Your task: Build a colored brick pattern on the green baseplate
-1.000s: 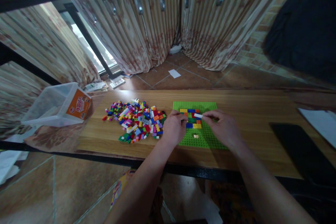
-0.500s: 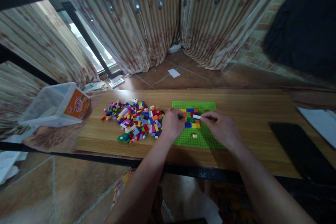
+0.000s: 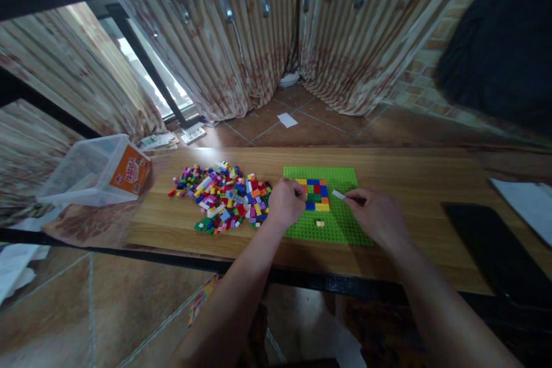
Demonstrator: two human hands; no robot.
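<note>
A bright green studded baseplate (image 3: 338, 224) lies on the wooden table. On its middle sits a block of joined toy bricks (image 3: 318, 198) in yellow, blue, red, green and orange. At this block's left side, my left hand (image 3: 285, 202) is closed with its fingertips together; what they hold, if anything, is hidden. Between the thumb and finger of my right hand (image 3: 374, 213) is a long white brick (image 3: 338, 194), held just above the plate, right of the block and apart from it. One small cream brick (image 3: 319, 223) stands alone on the plate nearer to me.
A loose heap of mixed bricks (image 3: 228, 198) spreads left of the plate. Further left stands a clear plastic box (image 3: 81, 184) with an orange label. A black flat object (image 3: 491, 244) and white paper (image 3: 524, 201) lie on the right.
My right hand has drawn the white brick away to the right, off the coloured block, and turned it to slant. My left hand stays at the block's left side.
</note>
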